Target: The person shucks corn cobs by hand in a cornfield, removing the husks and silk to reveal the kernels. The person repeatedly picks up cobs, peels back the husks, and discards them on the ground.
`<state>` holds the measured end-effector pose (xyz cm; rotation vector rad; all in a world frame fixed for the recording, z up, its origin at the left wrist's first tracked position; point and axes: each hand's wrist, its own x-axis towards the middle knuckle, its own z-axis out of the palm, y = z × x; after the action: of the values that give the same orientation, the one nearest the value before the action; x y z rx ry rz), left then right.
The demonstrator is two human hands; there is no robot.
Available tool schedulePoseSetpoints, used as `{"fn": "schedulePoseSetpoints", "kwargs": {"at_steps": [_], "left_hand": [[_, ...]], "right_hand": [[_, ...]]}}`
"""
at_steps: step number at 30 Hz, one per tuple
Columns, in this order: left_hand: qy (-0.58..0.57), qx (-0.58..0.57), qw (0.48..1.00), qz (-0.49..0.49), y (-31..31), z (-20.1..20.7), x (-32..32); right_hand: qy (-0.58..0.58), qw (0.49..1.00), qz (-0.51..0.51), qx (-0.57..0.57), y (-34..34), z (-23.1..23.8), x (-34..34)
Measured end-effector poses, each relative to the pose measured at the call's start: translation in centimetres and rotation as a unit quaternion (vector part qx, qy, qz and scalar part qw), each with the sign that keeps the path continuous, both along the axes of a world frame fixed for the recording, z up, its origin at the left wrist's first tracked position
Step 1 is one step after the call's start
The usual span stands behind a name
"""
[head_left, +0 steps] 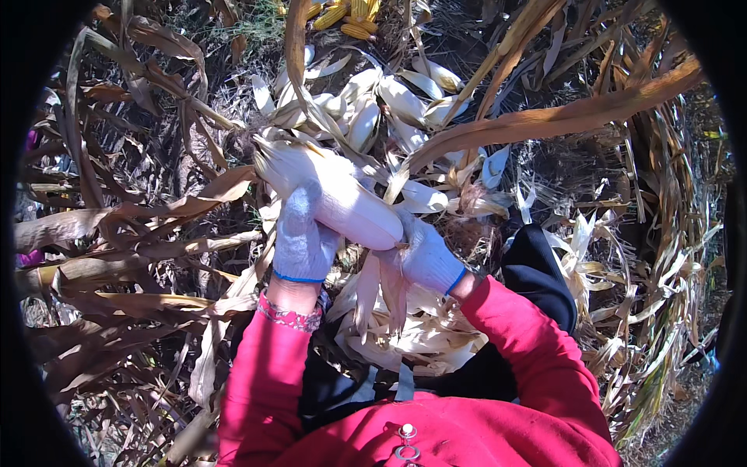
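Observation:
An ear of corn, still wrapped in pale husk, lies slantwise across my two gloved hands, its tufted end up to the left. My left hand, in a white knit glove with a blue cuff edge, grips the ear from below near its middle. At the lower right end, my right hand in a matching glove is closed around the butt, with its fingers partly hidden. Loose strips of husk hang down beneath that hand. Beyond the ear lies a heap of husk-covered ears and peeled husks.
Bare yellow corn cobs lie at the far edge. Dry brown stalks and leaves crowd the left side, and a long dry leaf arches across the upper right. More stalks bend along the right. Shed husks lie between my legs.

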<state>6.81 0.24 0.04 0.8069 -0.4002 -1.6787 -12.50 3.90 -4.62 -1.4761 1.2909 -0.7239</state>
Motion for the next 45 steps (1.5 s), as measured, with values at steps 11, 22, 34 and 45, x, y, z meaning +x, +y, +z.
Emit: {"fn": "schedulePoseSetpoints", "kwargs": {"at_steps": [11, 22, 34, 45], "left_hand": [[-0.351, -0.025, 0.92, -0.174, 1.2, 1.3, -2.8], [-0.474, -0.072, 0.81, -0.337, 1.7, -0.8, -5.0], [-0.492, 0.042, 0.867, -0.066, 0.2, 0.5, -3.2], [-0.11, 0.015, 0.994, -0.012, 0.1, -1.1, -1.3]], "right_hand": [[-0.019, 0.976, 0.13, 0.173, 2.7, -4.2, 1.1], [-0.024, 0.974, 0.217, 0.055, 7.2, -10.5, 1.8], [0.276, 0.942, 0.085, 0.17, 0.8, -3.7, 1.0], [-0.196, 0.962, 0.072, 0.173, 0.6, -2.2, 0.5]]}}
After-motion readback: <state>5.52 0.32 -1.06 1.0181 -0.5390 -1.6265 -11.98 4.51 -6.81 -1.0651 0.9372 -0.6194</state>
